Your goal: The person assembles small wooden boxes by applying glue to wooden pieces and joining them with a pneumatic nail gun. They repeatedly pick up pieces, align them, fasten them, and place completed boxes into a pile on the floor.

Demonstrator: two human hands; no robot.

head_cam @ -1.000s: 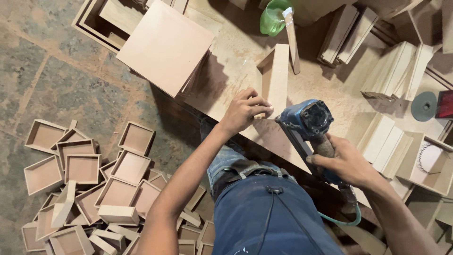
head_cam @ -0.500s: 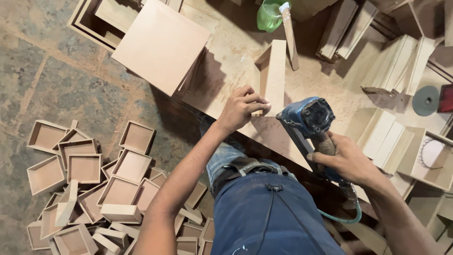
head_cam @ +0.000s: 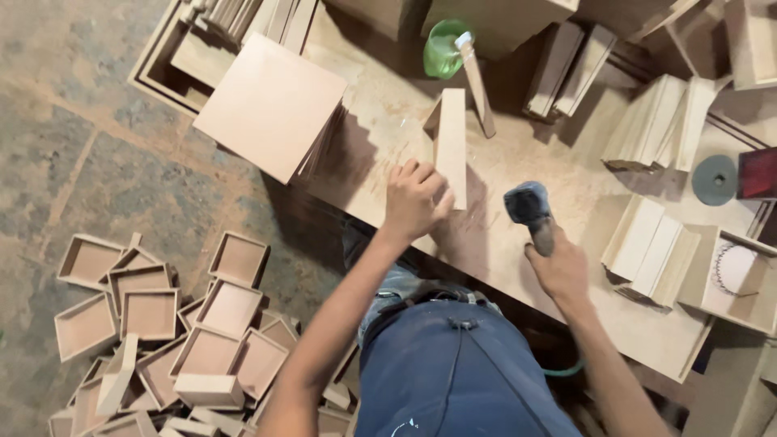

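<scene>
Little wooden trays [head_cam: 154, 324] lie in a heap on the floor at the left. A stack of flat square boards [head_cam: 271, 105] sits on the worktop [head_cam: 380, 137]. The left arm reaches up and forward, a bit bent. The left hand [head_cam: 414, 198] lies on the worktop, its grip pressed against the side of a small wooden box piece [head_cam: 450, 146] that stands on edge. The right arm reaches forward too. The right hand [head_cam: 558, 271] has its grip wrapped tight around the handle of a blue power tool [head_cam: 530, 206], just beside the box piece.
</scene>
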